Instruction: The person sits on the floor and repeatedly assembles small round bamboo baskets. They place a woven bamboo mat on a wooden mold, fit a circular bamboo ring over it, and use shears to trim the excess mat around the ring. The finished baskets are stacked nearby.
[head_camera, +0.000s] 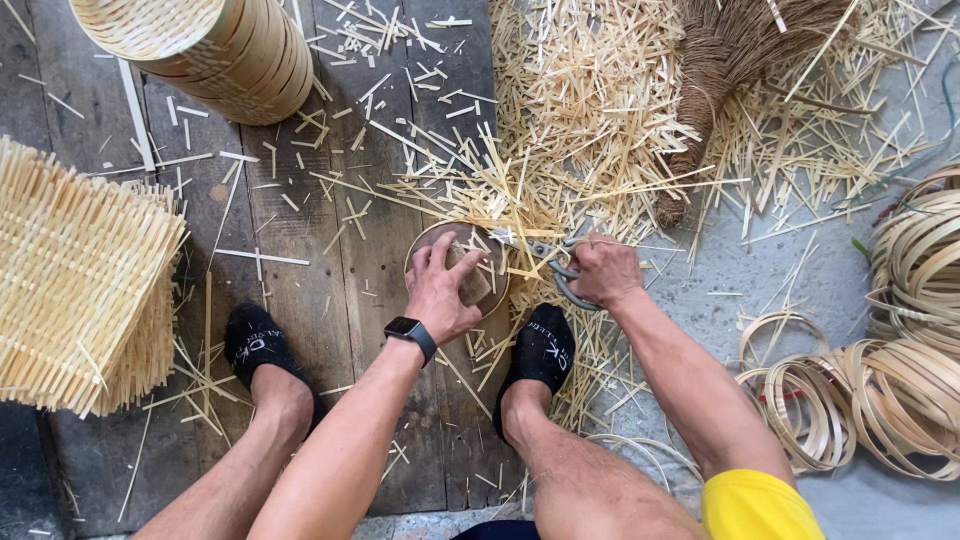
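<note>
A dark plank floor (300, 230) lies littered with bamboo offcuts (590, 110). Near its middle, the left hand (440, 290) presses spread fingers flat on a small round woven disc (462, 262). Just beside it, the right hand (603, 270) grips shears (548, 262), blades touching the disc's edge.

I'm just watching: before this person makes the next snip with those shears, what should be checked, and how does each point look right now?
1. Left hand steadies the small round woven piece: ok, palm pressed on top.
2. Right hand has a firm grip on the shears: ok, fingers through the handles.
3. Left fingers clear of the blades: cannot tell, the blade tips sit close to the piece's edge.
4. Feet clear of the cut: ok, both socks are below the piece.
5. Floor tidy: not ok, offcut strips everywhere.
</note>
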